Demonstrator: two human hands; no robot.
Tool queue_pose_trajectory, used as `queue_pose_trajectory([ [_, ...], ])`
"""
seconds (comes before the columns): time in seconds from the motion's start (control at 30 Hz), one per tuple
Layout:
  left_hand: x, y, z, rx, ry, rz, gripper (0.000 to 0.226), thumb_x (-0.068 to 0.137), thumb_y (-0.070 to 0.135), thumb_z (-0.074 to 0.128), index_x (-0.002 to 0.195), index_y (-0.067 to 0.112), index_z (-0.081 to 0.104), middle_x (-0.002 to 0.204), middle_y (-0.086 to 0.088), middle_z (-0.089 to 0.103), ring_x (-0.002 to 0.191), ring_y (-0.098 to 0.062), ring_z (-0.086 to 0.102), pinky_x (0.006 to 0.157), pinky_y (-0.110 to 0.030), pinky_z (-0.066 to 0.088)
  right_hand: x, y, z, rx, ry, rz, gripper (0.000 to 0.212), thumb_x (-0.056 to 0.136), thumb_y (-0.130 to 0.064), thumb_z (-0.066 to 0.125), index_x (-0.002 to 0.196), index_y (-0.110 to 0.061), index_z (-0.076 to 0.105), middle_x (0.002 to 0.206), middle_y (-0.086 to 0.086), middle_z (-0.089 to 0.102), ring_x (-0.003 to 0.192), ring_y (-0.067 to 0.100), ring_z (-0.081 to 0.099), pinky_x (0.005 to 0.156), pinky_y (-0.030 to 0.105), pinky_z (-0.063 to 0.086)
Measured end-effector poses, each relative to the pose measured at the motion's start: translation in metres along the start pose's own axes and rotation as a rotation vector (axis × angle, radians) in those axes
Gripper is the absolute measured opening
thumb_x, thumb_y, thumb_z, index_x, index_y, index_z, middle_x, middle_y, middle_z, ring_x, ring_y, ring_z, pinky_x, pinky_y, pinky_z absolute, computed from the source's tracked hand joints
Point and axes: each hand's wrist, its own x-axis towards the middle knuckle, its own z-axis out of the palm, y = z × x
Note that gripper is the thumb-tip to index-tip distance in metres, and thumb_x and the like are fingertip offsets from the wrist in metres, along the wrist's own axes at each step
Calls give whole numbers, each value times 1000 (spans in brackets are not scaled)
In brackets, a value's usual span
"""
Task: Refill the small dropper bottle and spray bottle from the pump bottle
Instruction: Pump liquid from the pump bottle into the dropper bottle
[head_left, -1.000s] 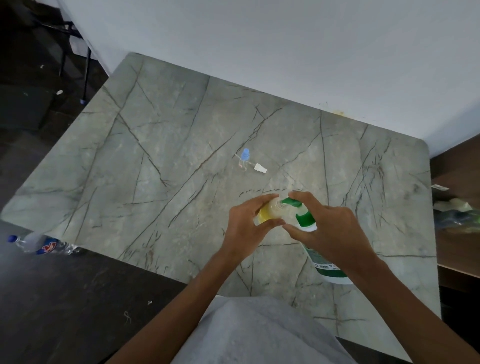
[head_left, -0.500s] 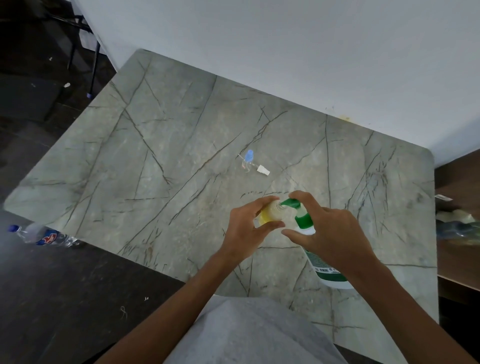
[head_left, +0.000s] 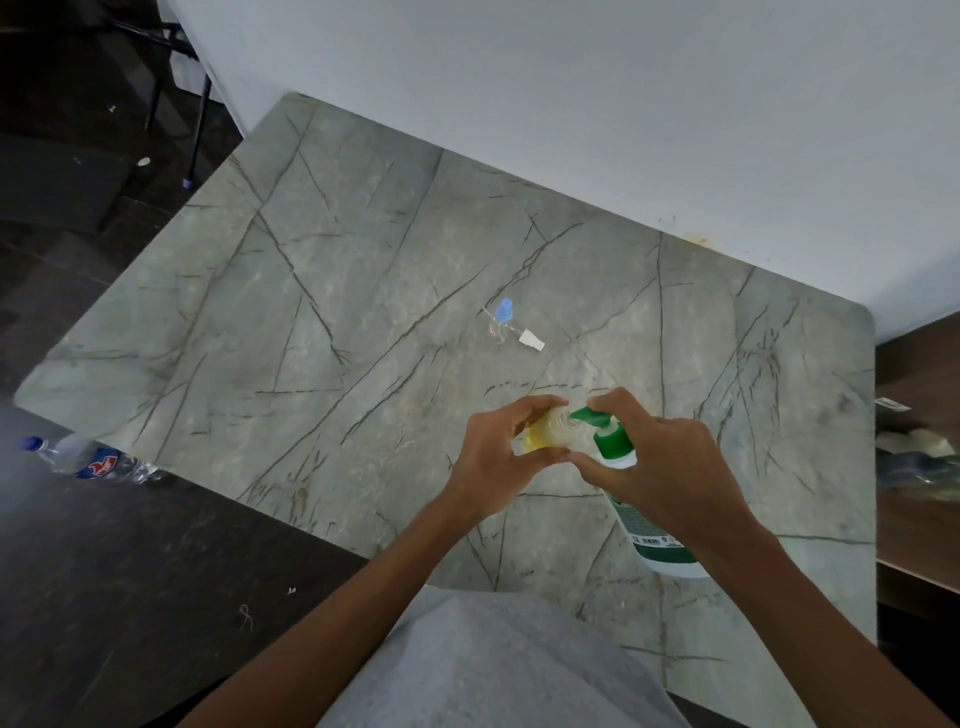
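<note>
Nearest, a grey garment (head_left: 493, 670) hides the table (head_left: 311, 312) edge. Beyond stands the pump bottle (head_left: 667, 553), half covered by the right hand (head_left: 670, 467), fingers curled over its green head. At its spout the left hand (head_left: 493, 462) pinches a small clear bottle (head_left: 548, 436) of yellow liquid. Farther behind lie a blue-capped dropper bottle (head_left: 502, 315) and a small white piece (head_left: 531, 340).

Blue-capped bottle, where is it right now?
In the head view, the blue-capped bottle sits mid-table, with a white cap just to its right, beyond the pump bottle.
</note>
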Motion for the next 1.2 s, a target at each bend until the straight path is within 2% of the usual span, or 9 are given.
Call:
queue_pose_trajectory([
  [0.23, 0, -3, -1, -8, 11, -37, 55, 71, 23, 85, 122, 24, 63, 112, 10, 69, 100, -8, 67, 87, -35, 57, -1, 0, -3, -33, -34, -10, 59, 75, -67, 46, 120, -30, 40, 76, -6, 70, 52, 10, 62, 52, 27, 56],
  [0.4, 1, -1, -1, -13, 7, -39, 56, 71, 23, 84, 123, 22, 63, 115, 7, 69, 102, -8, 67, 88, -34, 57, -1, -1, -3, -16, -23, -14, 60, 74, -65, 51, 121, -28, 40, 77, -7, 71, 52, 10, 63, 52, 25, 54],
  [0.6, 2, 2, -1, -9, 18, -34, 54, 71, 21, 84, 122, 23, 63, 114, 13, 67, 103, -5, 66, 89, -30, 56, -1, -2, -2, 20, 0, 15, 58, 72, -58, 59, 117, -24, 46, 80, -4, 71, 51, 9, 61, 54, 20, 49],
  [0.77, 1, 3, -2, 5, 17, 11, 54, 72, 23, 84, 122, 20, 64, 115, 6, 70, 103, -7, 66, 88, -31, 57, 0, -1, -2, 7, 9, 17, 54, 70, -57, 62, 109, -19, 54, 77, -3, 71, 50, 8, 60, 51, 15, 45],
  [0.9, 1, 3, -1, 33, 11, 14, 54, 72, 23, 83, 122, 19, 64, 116, 5, 69, 103, -7, 66, 88, -29, 56, 2, -2, -2, -32, 11, 1, 53, 69, -53, 69, 107, -19, 52, 73, -3, 70, 47, 5, 55, 50, 14, 42],
  [1.1, 2, -1, -2, 41, 21, -11, 54, 72, 25, 84, 122, 21, 63, 115, 7, 69, 102, -7, 66, 87, -30, 57, 1, 0, -3, -52, -50, -13, 63, 70, -55, 70, 118, -25, 44, 77, -7, 70, 47, 4, 53, 52, 13, 42],
  [1.2, 0, -2, -2, 45, 21, -12, 54, 72, 26, 83, 122, 23, 63, 115, 8, 69, 101, -6, 66, 87, -30, 57, 0, 1, 0, -28, -34, -17, 62, 69, -53, 71, 117, -23, 47, 78, -6, 71, 49, 9, 61, 53, 14, 44],
])
